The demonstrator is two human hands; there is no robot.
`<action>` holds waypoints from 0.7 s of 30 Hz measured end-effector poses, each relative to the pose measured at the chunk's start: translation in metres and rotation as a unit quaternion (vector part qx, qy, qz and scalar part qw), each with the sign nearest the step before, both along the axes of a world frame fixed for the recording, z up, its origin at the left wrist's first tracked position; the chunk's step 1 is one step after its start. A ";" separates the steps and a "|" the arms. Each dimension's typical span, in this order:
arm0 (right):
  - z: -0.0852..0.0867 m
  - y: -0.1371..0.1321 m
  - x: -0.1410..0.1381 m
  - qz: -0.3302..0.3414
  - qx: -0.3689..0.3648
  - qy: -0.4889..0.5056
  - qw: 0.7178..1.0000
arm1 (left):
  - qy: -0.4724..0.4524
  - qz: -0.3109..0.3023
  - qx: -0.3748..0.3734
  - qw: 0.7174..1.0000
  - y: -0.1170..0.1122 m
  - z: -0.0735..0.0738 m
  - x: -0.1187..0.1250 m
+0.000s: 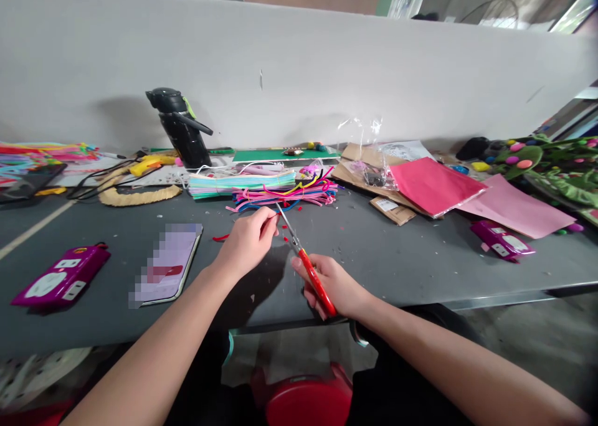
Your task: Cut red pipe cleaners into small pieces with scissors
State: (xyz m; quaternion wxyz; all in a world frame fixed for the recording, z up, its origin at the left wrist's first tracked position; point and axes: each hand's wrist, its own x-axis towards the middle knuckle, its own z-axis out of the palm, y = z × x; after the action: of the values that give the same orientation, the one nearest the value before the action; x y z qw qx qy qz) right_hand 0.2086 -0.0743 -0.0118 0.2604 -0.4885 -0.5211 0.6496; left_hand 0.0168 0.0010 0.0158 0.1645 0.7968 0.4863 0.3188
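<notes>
Over the dark table, my left hand (248,236) is closed in a pinch. A thin red pipe cleaner (220,238) shows at its left side, and a bit of red appears at the fingertips. My right hand (337,284) is wrapped round red-handled scissors (314,279), whose blades point up and away, their tips close to my left fingertips. Tiny red snippets (285,228) lie beneath the blades. Just beyond my hands rests a bundle of pink, blue and red pipe cleaners (299,194), with a pale green and white bundle (243,183) behind it.
A black bottle (184,133) stands by the grey partition (289,71). Left lie a phone (175,264), a purple power strip (65,276) and a yellow glue gun (152,163). Right are a red sheet (434,186), a pink sheet (518,205) and another purple power strip (502,242).
</notes>
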 end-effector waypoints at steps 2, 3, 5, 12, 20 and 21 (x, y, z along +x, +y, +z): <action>0.001 0.000 0.000 -0.009 -0.001 0.009 1.000 | 0.012 0.000 -0.013 1.000 0.000 0.001 -0.003; 0.002 0.000 0.000 -0.013 -0.002 0.016 1.000 | 0.020 -0.001 -0.020 1.000 0.000 0.002 -0.004; 0.008 0.001 0.003 -0.025 -0.003 0.029 0.999 | 0.032 -0.010 -0.036 0.999 0.000 0.002 -0.007; 0.036 0.011 0.028 -0.100 0.055 0.068 0.991 | 0.077 -0.074 -0.027 0.994 -0.002 -0.011 -0.004; 0.041 0.014 0.047 -0.138 0.077 0.090 0.983 | 0.106 -0.124 -0.052 0.985 -0.001 -0.017 -0.004; 0.042 0.014 0.048 -0.137 0.076 0.086 0.984 | 0.112 -0.116 -0.055 0.985 0.001 -0.017 -0.007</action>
State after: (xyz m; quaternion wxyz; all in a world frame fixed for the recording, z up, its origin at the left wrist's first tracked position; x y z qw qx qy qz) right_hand 0.2566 -0.0605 0.0299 0.4273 -0.4761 -0.4729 0.6059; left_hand 0.0097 0.0021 -0.0009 0.1888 0.8678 0.4231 0.1793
